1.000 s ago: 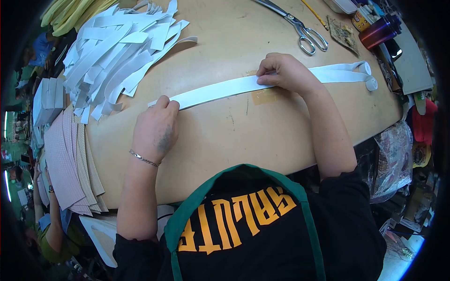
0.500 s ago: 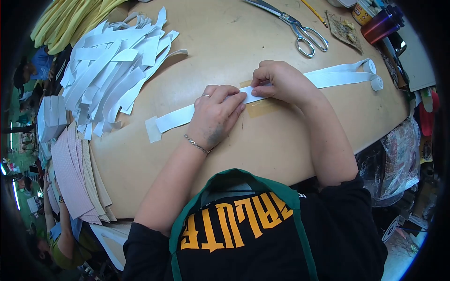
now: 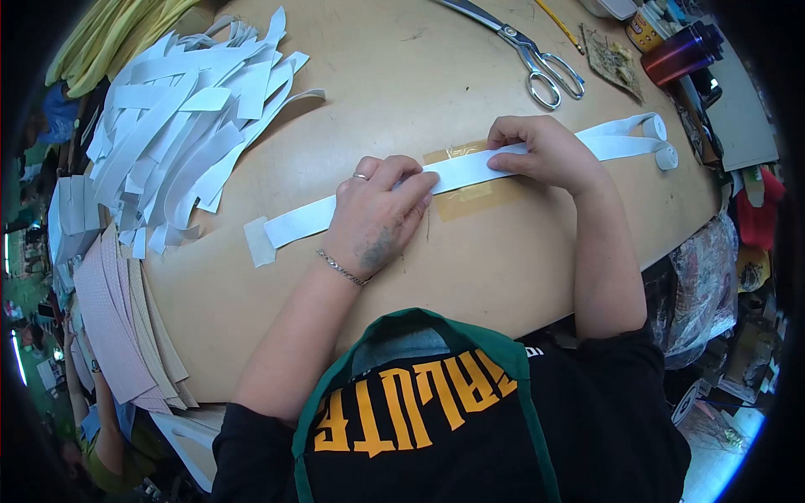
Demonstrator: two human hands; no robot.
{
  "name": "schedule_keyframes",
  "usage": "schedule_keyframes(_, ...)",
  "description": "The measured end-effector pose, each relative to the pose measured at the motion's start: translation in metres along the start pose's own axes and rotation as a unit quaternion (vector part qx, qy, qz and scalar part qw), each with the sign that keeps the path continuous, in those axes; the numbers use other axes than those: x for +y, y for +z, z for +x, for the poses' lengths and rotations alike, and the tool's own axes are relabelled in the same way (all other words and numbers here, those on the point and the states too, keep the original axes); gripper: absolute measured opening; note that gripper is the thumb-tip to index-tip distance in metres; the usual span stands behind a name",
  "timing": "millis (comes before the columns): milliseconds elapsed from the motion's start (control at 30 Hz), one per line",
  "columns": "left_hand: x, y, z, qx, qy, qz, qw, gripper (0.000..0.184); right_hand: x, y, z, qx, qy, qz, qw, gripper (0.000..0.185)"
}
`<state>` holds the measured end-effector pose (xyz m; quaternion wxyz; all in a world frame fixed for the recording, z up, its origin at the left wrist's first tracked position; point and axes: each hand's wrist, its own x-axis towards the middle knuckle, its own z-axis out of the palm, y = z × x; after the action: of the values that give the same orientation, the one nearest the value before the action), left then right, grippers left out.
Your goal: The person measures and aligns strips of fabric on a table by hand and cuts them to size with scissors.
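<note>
A long white band (image 3: 463,171) lies slantwise across the table, its left end by a pale tape patch (image 3: 260,242). My left hand (image 3: 379,210), with a ring and bracelet, presses on the band at its middle, fingers together. To the right, my right hand (image 3: 541,155) pinches the band between thumb and curled fingers. Between and beneath the hands, brown tape (image 3: 478,201) shows on the table on both sides of the band. Past my right hand, two white strips run to two small rolls (image 3: 660,142).
A heap of white strips (image 3: 180,126) lies at upper left, with yellow strips (image 3: 117,38) behind. Patterned pieces (image 3: 122,327) hang at the left edge. Scissors (image 3: 537,63), a pencil (image 3: 560,25) and a dark tumbler (image 3: 683,54) are at upper right. A co-worker's arm (image 3: 107,411) shows lower left.
My left hand has moved right along the band from its left end to the middle. My right hand has shifted slightly right along the band. The view has moved a little.
</note>
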<state>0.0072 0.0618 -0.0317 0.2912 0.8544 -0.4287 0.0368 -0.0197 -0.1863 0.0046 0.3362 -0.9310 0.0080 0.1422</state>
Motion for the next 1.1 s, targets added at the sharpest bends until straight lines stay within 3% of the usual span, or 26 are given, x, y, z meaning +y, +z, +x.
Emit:
schedule_keyframes(200,0.001,0.000,-0.001,-0.023,0.027,0.075,0.997,0.037,-0.006,0.000,0.001,-0.006,0.027,-0.001,1.000,0.020)
schedule_keyframes(467,0.002,0.000,-0.003,-0.020,0.026,0.075,0.997,0.040,0.000,-0.002,0.002,0.015,0.049,0.036,0.998,0.020)
schedule_keyframes(567,0.001,0.000,-0.002,-0.023,0.018,0.062,0.998,0.038,0.019,-0.007,0.007,0.211,0.000,-0.016,0.977,0.024)
schedule_keyframes(600,0.000,0.000,-0.002,-0.026,0.014,0.057,0.998,0.037,0.034,-0.010,0.013,0.312,-0.013,-0.068,0.948,0.027)
schedule_keyframes(700,0.000,0.001,-0.002,-0.019,0.017,0.048,0.999,0.034,0.074,-0.017,0.037,0.406,0.048,-0.218,0.886,0.030)
schedule_keyframes(800,-0.001,0.002,-0.002,-0.021,0.010,0.032,0.999,0.032,0.073,-0.026,0.044,0.362,0.120,-0.236,0.894,0.032)
schedule_keyframes(900,-0.001,0.000,-0.002,-0.017,0.012,0.031,0.999,0.030,0.053,-0.048,0.045,0.205,0.164,-0.224,0.939,0.033)
schedule_keyframes(1033,-0.001,0.002,-0.002,-0.010,0.014,0.043,0.999,0.028,0.019,-0.062,0.047,0.095,0.236,-0.293,0.922,0.034)
schedule_keyframes(1067,-0.001,0.003,-0.002,-0.009,0.014,0.046,0.999,0.028,0.032,-0.063,0.045,0.150,0.182,-0.297,0.925,0.022)
schedule_keyframes(1100,0.000,0.003,-0.002,-0.008,0.012,0.048,0.999,0.028,0.031,-0.067,0.034,0.160,0.197,-0.206,0.945,0.021)
